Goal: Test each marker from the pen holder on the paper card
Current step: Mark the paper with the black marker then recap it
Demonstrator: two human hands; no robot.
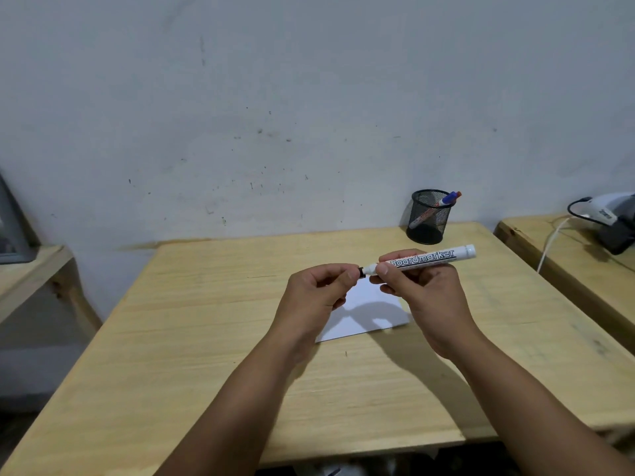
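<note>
The head view looks down on a light wooden table (213, 338) set against a scuffed, pale wall (275, 97). Another wooden surface (549, 242) stands at the right edge of the frame with a dark device (615, 228) and a white cable (549, 242) on it, and a lower shelf (31, 269) sits at the left edge.

Just right of centre, the right hand (426, 297) grips a white marker (426, 259), thumb and fingers curled round its barrel. The marker lies nearly level, its long axis running left to right and rising slightly toward the right; the rounded back end points to the upper right, the tip end to the left. The left hand (319, 297) pinches a small dark piece at that tip end, probably the cap (361, 272), though most of it is hidden by the fingertips.

Both hands hover above a white paper card (374, 314), which lies flat near the table's middle, partly covered by them. A black mesh pen holder (427, 218) stands at the table's far edge, upper right of the hands and well apart, with two markers (446, 200) leaning in it. Bare tabletop spreads to the left of the card and toward the near edge.
</note>
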